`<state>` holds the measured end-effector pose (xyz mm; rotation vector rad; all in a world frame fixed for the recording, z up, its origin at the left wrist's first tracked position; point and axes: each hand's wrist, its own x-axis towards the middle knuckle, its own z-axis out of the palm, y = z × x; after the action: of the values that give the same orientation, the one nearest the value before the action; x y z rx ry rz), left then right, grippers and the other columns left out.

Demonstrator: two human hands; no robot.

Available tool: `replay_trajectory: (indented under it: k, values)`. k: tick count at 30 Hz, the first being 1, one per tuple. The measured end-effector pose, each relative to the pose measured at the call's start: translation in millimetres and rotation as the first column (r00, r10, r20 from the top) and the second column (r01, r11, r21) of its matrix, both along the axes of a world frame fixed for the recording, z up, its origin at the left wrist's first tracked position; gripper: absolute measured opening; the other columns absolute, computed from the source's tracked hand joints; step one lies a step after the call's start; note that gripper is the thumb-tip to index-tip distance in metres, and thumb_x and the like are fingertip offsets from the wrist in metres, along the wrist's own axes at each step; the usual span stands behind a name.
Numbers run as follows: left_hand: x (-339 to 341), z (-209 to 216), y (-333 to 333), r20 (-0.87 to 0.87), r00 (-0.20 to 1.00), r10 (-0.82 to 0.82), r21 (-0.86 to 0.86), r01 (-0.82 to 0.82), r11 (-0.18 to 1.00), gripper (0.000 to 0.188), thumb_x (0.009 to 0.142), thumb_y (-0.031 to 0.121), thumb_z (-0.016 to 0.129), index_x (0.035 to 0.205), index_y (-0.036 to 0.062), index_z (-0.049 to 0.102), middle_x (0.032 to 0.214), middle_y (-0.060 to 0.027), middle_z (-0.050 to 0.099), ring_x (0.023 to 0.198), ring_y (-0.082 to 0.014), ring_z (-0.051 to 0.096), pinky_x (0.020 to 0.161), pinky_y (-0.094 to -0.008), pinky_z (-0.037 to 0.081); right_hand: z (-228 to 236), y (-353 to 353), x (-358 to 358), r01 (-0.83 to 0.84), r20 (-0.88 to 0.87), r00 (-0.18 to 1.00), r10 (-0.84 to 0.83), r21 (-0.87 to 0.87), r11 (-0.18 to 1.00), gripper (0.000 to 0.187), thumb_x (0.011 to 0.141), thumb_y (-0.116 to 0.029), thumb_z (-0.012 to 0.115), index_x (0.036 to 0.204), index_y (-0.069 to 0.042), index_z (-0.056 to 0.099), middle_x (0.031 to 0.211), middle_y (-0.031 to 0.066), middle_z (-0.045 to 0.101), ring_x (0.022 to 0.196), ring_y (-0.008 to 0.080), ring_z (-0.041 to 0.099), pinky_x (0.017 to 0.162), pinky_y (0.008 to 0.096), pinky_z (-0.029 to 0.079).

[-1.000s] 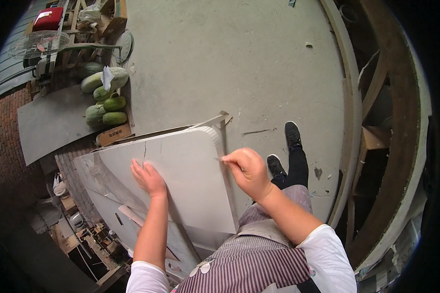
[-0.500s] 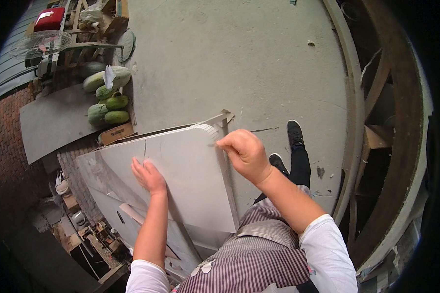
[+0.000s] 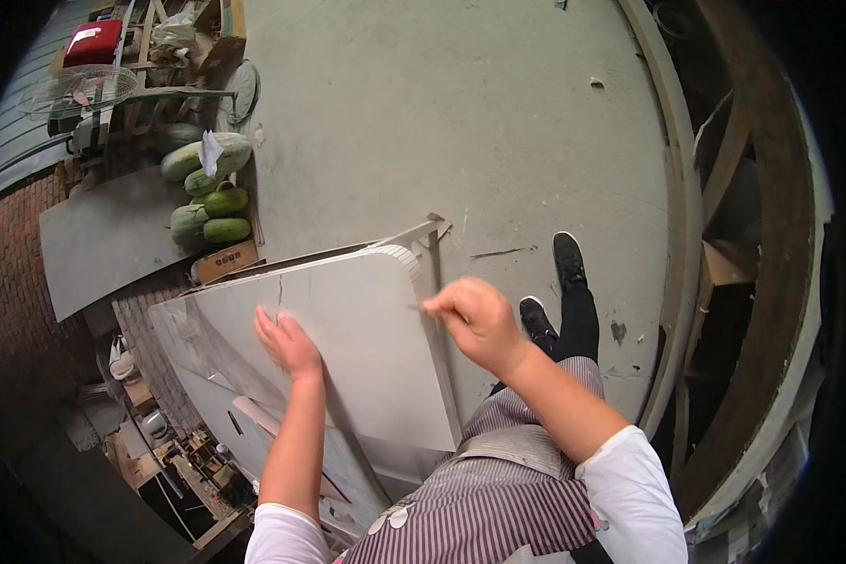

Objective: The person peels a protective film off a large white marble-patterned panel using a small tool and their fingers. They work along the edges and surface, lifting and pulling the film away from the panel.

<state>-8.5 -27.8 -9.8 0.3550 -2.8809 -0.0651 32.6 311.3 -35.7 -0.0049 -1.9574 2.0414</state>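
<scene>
One pale board [image 3: 376, 348] before the striped apron [image 3: 498, 512], probably stiff, best gripped by opposite edges, is touched by the left hand [image 3: 291, 348], fingers parted, while beside its right edge a thin, blurred thing [image 3: 415, 306] is pinched by the right hand [image 3: 481, 324].

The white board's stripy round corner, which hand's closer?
Right. In the picture, the right hand is just below and right of the round corner; the left hand is farther off, leftward on the white board.
</scene>
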Motion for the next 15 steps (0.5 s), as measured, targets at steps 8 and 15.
replay_trajectory:
  k: [8,15]
  values:
    - [2,1,-1,0.013,1.0,0.01,-0.033,-0.009,0.999,0.054,0.103,0.028,0.043,0.147,-0.0024,0.036,0.148,-0.029,0.038,0.138,-0.0433,0.036,0.115,-0.0493,0.028,-16,-1,-15,0.029,-0.009,1.0,-0.03,-0.03,0.999,0.011,0.081,0.004,0.069,0.088,-0.005,0.069,0.08,0.008,0.066,0.071,0.0252,0.062,0.063,0.0342,0.049]
    - [0,6,5,0.029,1.0,-0.005,0.057,0.003,0.998,0.055,0.103,0.03,0.042,0.147,-0.0034,0.035,0.149,-0.0284,0.037,0.139,-0.0427,0.035,0.115,-0.0484,0.028,-9,-18,86,-0.105,0.067,0.992,0.108,-0.049,0.993,0.014,0.078,0.005,0.071,0.088,-0.005,0.068,0.082,0.0085,0.067,0.071,0.0263,0.063,0.065,0.035,0.049]
